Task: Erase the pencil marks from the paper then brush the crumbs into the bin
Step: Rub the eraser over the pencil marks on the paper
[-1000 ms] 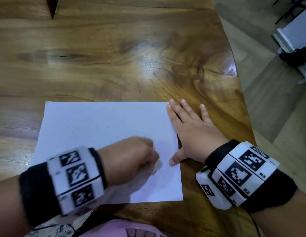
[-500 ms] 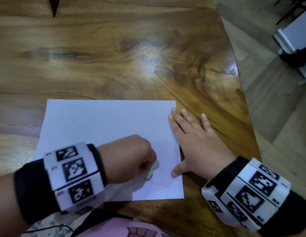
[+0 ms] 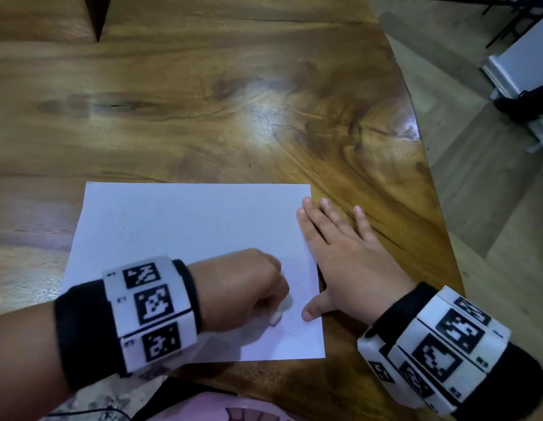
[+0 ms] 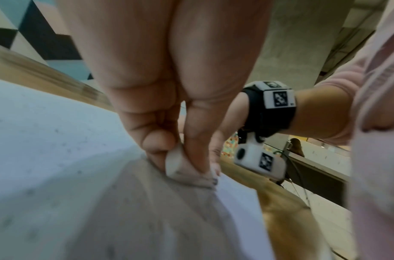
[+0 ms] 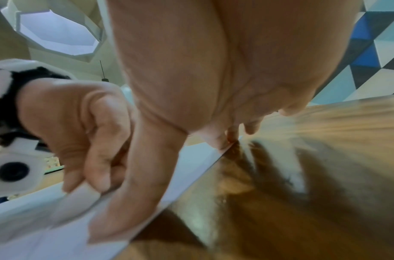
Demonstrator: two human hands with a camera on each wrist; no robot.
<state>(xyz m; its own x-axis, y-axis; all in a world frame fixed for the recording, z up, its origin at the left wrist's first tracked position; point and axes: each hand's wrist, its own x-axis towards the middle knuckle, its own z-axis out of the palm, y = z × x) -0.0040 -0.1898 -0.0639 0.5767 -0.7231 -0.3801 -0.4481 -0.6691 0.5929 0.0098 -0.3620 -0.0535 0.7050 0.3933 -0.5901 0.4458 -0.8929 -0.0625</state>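
Note:
A white sheet of paper (image 3: 185, 235) lies on the wooden table (image 3: 234, 101), near its front edge. My left hand (image 3: 249, 287) is curled into a fist and pinches a small white eraser (image 3: 281, 311), whose end presses on the sheet's near right part. In the left wrist view the eraser (image 4: 175, 162) sits between thumb and fingers, touching the paper (image 4: 47, 140). Faint pencil lines (image 3: 287, 331) show just below the eraser. My right hand (image 3: 340, 253) lies flat, fingers straight, over the sheet's right edge, thumb on the paper. Small dark specks dot the sheet.
The table's right edge (image 3: 428, 165) curves close beside my right hand, with floor beyond it. A dark notch (image 3: 97, 13) cuts into the table at the far left. A pink garment (image 3: 209, 408) lies at the near edge.
My left hand with the eraser has rubbed back and forth over the sheet's near right part. My right hand slid slightly toward me along the paper's edge.

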